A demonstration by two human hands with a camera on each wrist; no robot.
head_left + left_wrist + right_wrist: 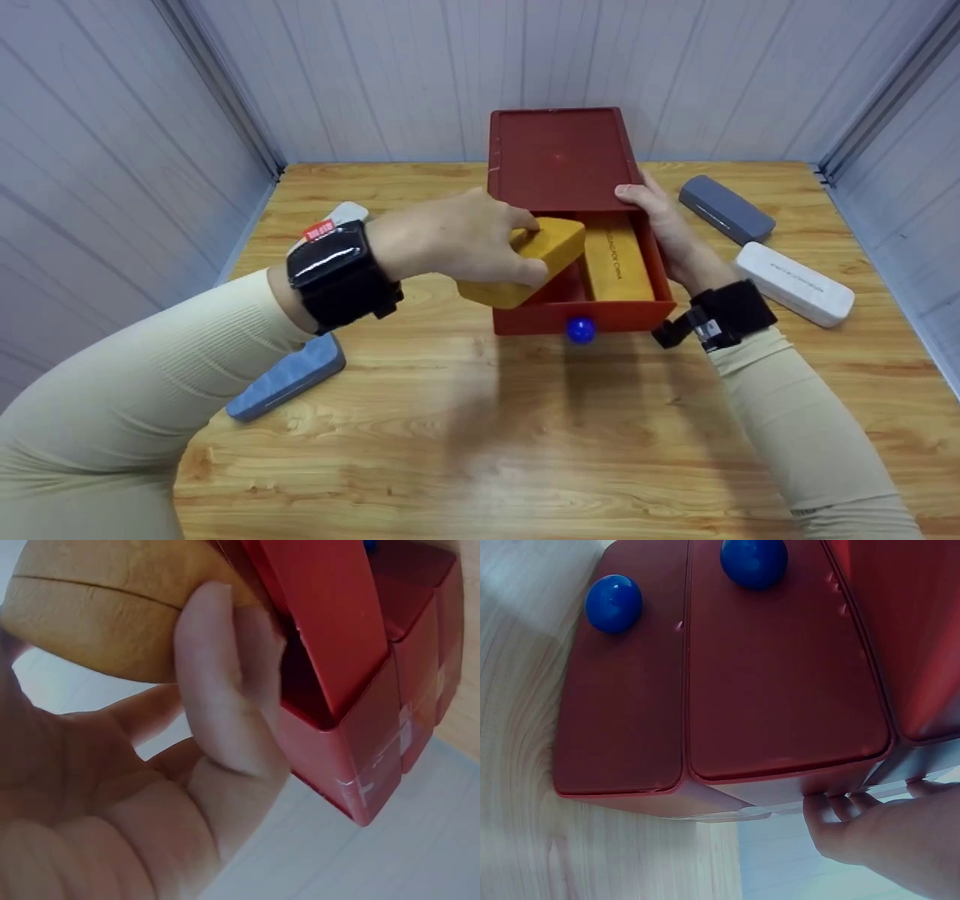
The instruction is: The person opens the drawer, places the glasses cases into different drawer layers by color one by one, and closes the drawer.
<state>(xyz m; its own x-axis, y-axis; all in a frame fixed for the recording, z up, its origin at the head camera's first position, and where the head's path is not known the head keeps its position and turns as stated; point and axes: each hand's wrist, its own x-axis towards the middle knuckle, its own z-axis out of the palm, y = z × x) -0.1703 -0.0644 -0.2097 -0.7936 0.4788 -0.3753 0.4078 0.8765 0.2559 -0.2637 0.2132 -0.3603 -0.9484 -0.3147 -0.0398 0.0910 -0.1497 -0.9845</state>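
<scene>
My left hand [469, 234] pinches a yellow glasses case [559, 241] between thumb and fingers, tilted over the left part of a pulled-out red drawer [529, 321]. In the left wrist view, the seam of this case [90, 622] runs along its side. A second yellow case [621, 266], with dark lettering, lies in the drawer's right part. The drawer has a blue round knob [580, 330] and belongs to a red drawer cabinet [559, 159]. My right hand [667, 229] rests against the cabinet's right side, its thumb over the top edge.
To the right lie a dark grey glasses case [726, 208] and a white one [795, 285]. A blue case [289, 376] lies on the left, beneath my forearm; a white case [349, 213] is partly hidden behind my left wrist. Pale panel walls [390, 82] enclose the wooden table [420, 450].
</scene>
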